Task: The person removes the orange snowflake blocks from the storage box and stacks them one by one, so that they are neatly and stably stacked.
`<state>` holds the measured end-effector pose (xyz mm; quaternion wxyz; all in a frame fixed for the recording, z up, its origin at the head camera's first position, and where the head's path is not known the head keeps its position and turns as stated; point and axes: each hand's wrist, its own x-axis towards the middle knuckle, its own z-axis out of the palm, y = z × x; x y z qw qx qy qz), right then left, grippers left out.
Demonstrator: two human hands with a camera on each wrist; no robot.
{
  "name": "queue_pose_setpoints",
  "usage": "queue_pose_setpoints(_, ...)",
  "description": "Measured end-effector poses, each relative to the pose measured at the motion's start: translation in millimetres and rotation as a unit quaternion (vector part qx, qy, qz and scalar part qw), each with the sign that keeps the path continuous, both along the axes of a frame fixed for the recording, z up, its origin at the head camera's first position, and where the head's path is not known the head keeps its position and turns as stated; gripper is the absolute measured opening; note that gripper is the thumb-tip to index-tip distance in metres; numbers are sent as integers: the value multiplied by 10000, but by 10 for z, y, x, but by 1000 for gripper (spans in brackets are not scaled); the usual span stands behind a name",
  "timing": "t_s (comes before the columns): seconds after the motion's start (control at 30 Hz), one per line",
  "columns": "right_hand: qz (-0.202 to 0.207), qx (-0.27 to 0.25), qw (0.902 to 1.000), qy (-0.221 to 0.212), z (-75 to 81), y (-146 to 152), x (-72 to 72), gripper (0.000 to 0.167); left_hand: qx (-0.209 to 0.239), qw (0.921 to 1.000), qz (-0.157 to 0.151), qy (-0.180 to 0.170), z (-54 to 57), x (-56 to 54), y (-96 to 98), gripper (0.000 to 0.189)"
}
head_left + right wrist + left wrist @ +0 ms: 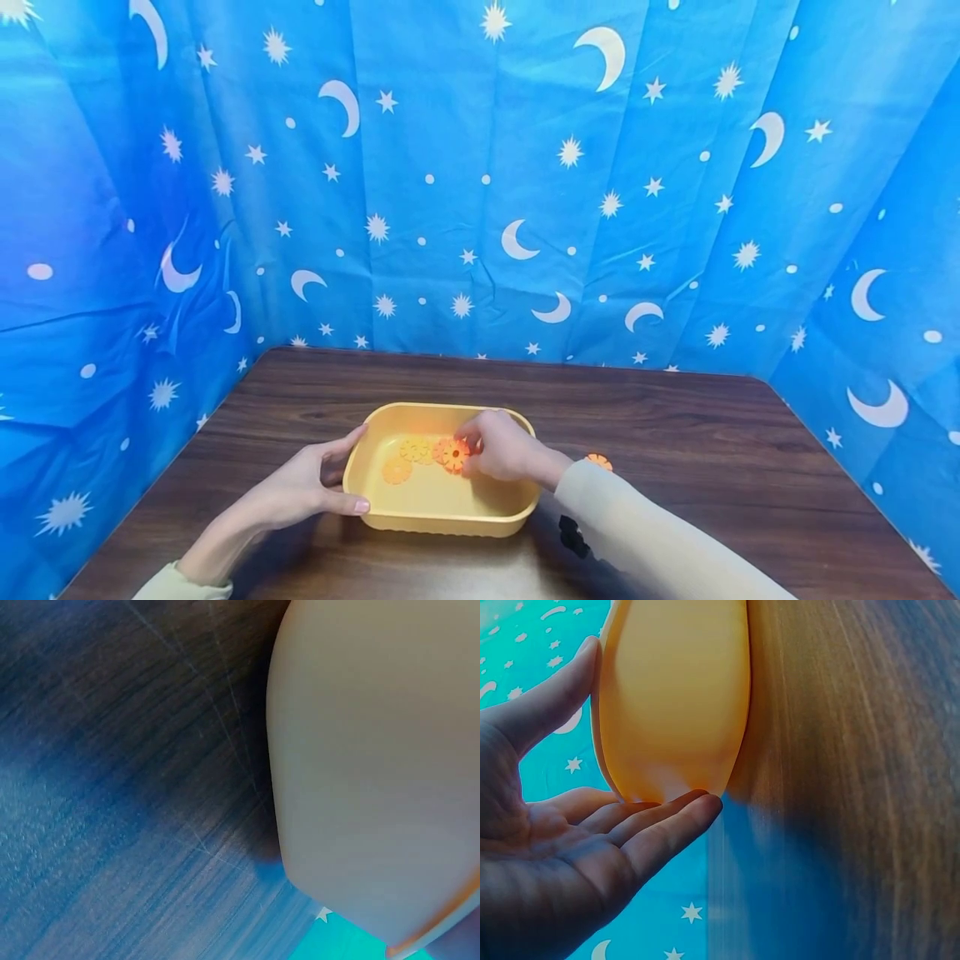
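Note:
A yellow plastic tub (420, 527) with rounded corners sits on the dark wooden table. My left hand (296, 487) holds its left end, thumb at one corner and fingers spread to the other; in the left wrist view, fingertips (709, 804) lie against the tub's outer wall (675, 697). Reaching into the right side of the tub, my right hand (504, 448) pinches an orange notched disc (455, 456), with its fingertips partly hidden. Paler yellow-orange discs (397, 469) lie on the tub floor to the left of it.
Another orange notched disc (597, 461) lies on the table right of the tub, partly behind the right forearm. A small black object (573, 536) shows beside the right sleeve (637, 525). Blue cloth (450, 150) with moons and stars hangs around the table.

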<state>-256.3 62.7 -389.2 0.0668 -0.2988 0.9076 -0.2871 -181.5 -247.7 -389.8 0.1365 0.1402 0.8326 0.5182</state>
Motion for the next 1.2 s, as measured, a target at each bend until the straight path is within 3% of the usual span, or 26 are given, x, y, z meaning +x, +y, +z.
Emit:
queue_pose_setpoints(0.33,54,-502,9987,-63,34,39,5,36,-26,10000,14,-8,-13,19,8,107)
queue_pose_setpoints(0.7,92,-757,9970,-116,192,154,72,38,136,9998,-89,85,-15,-11,-11,108)
queue_pose_setpoints(1.03,-152,-905,9958,-48,275,413,147,38,163,9998,-126,72,8,-8,0,109)
queue_pose_setpoints(1.2,-191,-947,9953,2,294,565,173,37,-6,10000,14,87,-3,-4,0,108)
